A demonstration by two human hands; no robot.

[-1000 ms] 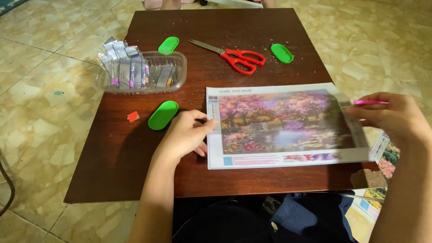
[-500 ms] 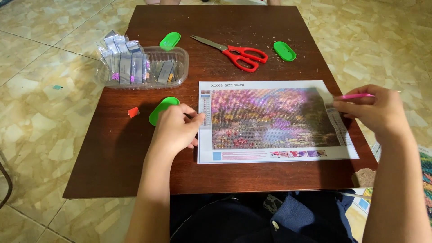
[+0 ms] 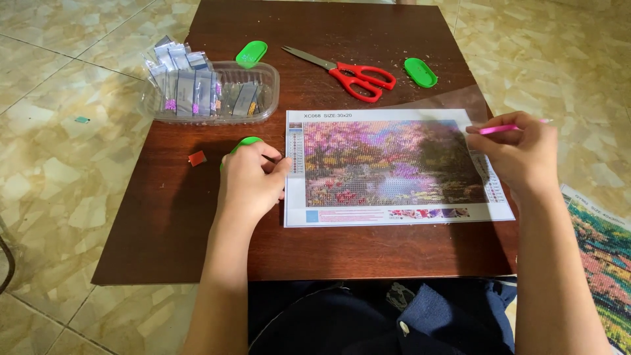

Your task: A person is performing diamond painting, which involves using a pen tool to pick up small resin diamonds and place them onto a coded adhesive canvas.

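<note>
Canvas [image 3: 394, 167] now lies flat and square at frame centre on the brown table [image 3: 164, 223]; a second ago it was blurred, overhanging the right edge. Left hand [image 3: 250, 184] pinches its left border, half covering a green tray [image 3: 246, 142]. Right hand [image 3: 519, 154] rests on the right border, fingers closed on a thin pink pen [image 3: 503, 129]. Glossy film, gridded print. Red scissors [image 3: 358, 75] upper centre.

Brightness: even, soft daylight, fairly bright.
Glare: pale sheen across the far tabletop [image 3: 407, 26] and the floor tiles [image 3: 72, 151].
Shadows: soft, falling toward the viewer beneath each forearm.
Sharpness: crisp centre, slight stretching at the edges.
</note>
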